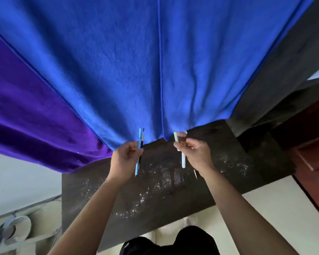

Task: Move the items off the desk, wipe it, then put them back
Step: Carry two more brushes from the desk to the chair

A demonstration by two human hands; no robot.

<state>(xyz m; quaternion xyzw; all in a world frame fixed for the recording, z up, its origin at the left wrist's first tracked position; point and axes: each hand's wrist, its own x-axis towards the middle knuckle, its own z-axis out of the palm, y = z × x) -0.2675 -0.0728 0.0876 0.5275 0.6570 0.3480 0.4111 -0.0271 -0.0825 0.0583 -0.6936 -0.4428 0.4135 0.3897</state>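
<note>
Light blue pen [138, 153] and thin black pen [142, 138] are pinched together by the left fingers [132, 150], which curl around them; the two lie side by side, almost upright. The right fingers [180, 147] pinch the pale pens [183, 159], one with a green top and one white. I cannot tell if there is a third.

The left hand [124, 156] and the right hand [195, 153] are near each other. All the pens are in the air above the dark tabletop [155, 196] and do not touch it. Its surface shows many shiny specks, perhaps wetness. Behind it hang a blue cloth [136, 61] and a purple cloth [26, 116].

It cannot be read here whether the pens are leaving or returning. In both cases I would keep each bundle gripped near its middle, so that none slips. I would lay them down flat and parallel, one hand at a time, away from any edge, because pens roll easily.
</note>
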